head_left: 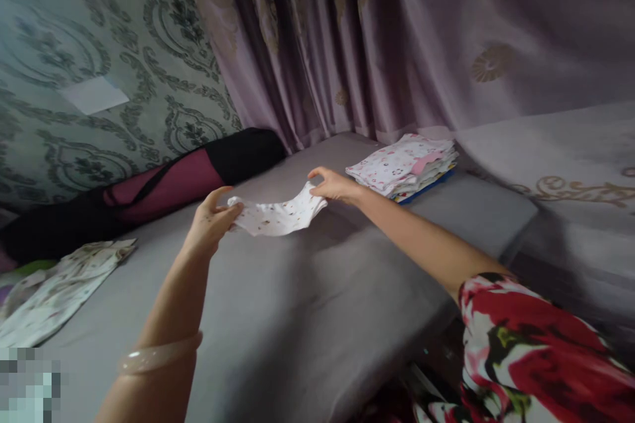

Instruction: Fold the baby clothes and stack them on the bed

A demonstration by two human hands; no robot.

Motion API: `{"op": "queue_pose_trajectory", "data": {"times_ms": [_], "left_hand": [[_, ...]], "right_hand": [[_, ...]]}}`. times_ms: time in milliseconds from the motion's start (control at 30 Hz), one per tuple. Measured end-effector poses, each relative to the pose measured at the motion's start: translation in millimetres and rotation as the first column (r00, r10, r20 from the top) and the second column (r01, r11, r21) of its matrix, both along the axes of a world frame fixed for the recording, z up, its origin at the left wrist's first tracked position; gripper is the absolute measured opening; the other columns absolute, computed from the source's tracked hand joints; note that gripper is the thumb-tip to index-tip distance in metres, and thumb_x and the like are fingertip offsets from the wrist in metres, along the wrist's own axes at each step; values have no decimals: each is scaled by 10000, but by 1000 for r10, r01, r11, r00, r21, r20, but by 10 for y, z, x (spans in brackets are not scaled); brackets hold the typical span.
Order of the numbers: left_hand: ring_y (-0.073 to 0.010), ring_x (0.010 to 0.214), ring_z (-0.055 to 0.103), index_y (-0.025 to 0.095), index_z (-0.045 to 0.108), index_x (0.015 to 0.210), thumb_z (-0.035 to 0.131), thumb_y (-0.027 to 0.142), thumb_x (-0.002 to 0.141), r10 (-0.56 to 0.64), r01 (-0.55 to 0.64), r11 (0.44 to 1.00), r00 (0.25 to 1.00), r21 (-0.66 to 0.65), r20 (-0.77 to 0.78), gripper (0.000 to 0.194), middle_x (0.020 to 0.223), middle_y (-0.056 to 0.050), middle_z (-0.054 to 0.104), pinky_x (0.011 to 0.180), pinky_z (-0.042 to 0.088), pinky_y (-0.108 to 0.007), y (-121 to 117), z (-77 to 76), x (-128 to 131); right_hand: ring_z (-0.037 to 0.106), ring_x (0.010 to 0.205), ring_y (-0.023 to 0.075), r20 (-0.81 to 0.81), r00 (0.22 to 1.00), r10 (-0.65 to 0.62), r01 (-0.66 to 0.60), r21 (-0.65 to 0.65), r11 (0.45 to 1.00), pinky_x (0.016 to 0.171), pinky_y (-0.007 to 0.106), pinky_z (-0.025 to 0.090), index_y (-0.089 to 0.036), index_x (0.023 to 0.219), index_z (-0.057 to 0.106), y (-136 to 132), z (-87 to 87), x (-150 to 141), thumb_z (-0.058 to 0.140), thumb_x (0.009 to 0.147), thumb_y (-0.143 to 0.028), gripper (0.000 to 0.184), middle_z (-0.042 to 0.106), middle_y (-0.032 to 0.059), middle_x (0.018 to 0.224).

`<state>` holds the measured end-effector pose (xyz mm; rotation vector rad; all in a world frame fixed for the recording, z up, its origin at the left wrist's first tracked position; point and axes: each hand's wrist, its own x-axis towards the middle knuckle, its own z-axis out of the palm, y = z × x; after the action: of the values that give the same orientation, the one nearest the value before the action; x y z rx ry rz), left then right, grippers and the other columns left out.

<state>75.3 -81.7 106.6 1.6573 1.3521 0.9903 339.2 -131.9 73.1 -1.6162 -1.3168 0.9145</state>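
A small white garment with a tiny scattered print hangs between my two hands above the grey bed sheet. Its exact kind I cannot make out. My left hand pinches the left end, thumb on top of the cloth. At the other end, the thumb and fingers of my right hand grip a corner. The cloth sags a little in the middle. Just beyond my right hand lies a stack of folded clothes, with a pink-patterned white piece on top.
Loose clothes lie on the bed at the left. A long black and maroon bag rests along the patterned wall. Purple curtains hang behind the bed. The bed's edge drops off at the right, near my floral sleeve.
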Motion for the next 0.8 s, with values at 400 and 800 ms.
{"op": "queue_pose_trajectory", "data": {"times_ms": [400, 800], "left_hand": [[-132, 578, 587, 92, 699, 1040, 507, 157, 755, -256, 256, 967, 962, 18, 99, 350, 753, -76, 676, 560, 453, -249, 21, 46, 1526], [-198, 942, 654, 108, 530, 1331, 460, 56, 740, -525, 529, 847, 823, 42, 216, 598, 1180, -136, 632, 792, 546, -305, -247, -206, 2690]], "right_hand": [[667, 681, 132, 35, 953, -302, 302, 0, 953, 649, 262, 557, -137, 979, 718, -593, 698, 1450, 657, 800, -22, 221, 719, 66, 818], [657, 868, 154, 608, 690, -393, 435, 85, 896, 756, 265, 475, -78, 1102, 709, -639, 643, 2526, 546, 786, 44, 376, 711, 130, 1041]]}}
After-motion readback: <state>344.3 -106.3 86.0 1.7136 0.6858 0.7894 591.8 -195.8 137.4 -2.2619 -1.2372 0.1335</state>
